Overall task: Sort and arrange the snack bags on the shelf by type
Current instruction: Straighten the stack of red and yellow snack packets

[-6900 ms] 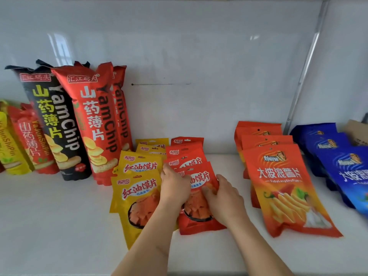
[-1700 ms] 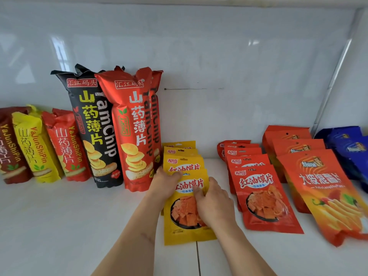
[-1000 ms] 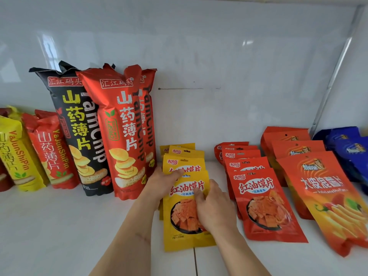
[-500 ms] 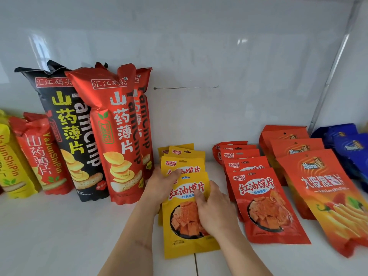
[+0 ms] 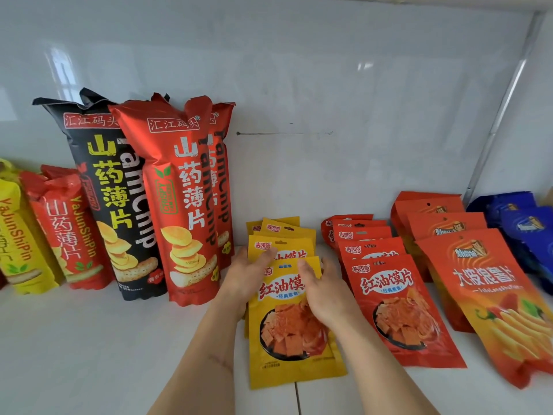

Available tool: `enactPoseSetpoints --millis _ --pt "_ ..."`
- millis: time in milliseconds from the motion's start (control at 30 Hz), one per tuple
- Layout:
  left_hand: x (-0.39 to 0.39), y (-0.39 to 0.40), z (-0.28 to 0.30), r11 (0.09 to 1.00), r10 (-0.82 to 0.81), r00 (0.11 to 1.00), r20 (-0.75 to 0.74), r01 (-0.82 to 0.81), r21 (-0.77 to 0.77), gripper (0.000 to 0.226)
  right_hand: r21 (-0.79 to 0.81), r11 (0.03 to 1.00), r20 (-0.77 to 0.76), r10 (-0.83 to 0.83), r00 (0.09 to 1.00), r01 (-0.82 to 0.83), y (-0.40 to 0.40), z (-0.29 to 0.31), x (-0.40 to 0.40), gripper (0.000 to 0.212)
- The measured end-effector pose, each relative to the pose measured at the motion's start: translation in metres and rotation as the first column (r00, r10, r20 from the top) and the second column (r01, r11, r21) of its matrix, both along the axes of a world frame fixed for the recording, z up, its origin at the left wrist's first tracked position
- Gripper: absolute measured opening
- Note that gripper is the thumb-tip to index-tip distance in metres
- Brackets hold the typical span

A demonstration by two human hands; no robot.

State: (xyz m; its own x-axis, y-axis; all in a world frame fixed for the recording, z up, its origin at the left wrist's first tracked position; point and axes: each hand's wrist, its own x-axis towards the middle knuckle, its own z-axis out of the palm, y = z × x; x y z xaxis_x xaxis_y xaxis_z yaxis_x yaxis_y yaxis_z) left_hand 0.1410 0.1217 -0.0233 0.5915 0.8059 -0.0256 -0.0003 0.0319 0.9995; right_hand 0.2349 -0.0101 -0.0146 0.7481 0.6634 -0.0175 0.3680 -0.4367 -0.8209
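Several small yellow snack bags (image 5: pixel 291 345) lie overlapped in a row running back to the wall at the shelf's middle. My left hand (image 5: pixel 248 274) rests on the row's left edge, thumb over a rear yellow bag (image 5: pixel 281 245). My right hand (image 5: pixel 321 290) lies on the front yellow bag's top right part, fingers spread. Just right of it, a matching row of small red bags (image 5: pixel 395 313) lies apart from the yellow row. Whether either hand actually grips a bag is unclear.
Tall red yam-chip bags (image 5: pixel 176 199) and a black one (image 5: pixel 110 187) lean on the back wall (image 5: pixel 329 85) at left, with shorter red (image 5: pixel 65 229) and yellow (image 5: pixel 21 235) bags beyond. Large orange bags (image 5: pixel 484 295) and blue bags (image 5: pixel 526 232) lie at right. White shelf (image 5: pixel 89 354).
Over the last seconds the red small bags were split from the yellow ones into their own row. In the last half second my hands shifted slightly on the yellow row; the bags stay put.
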Motion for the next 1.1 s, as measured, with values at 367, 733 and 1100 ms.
enactPoseSetpoints --millis 367,733,1100 --pt "-0.002 0.005 -0.001 0.999 -0.026 0.999 -0.019 0.026 0.034 0.031 0.142 0.99 -0.108 0.024 0.994 -0.009 0.025 -0.004 0.014 0.076" --pt "-0.006 0.005 -0.005 0.997 0.071 0.997 -0.038 -0.071 -0.005 0.043 -0.093 0.996 0.089 0.021 0.996 -0.012 -0.016 0.001 -0.018 0.087" --pt "0.023 -0.009 -0.005 0.996 0.046 0.986 -0.158 -0.034 0.082 0.031 -0.207 0.97 0.403 -0.038 0.914 0.132 -0.043 -0.023 -0.04 0.076"
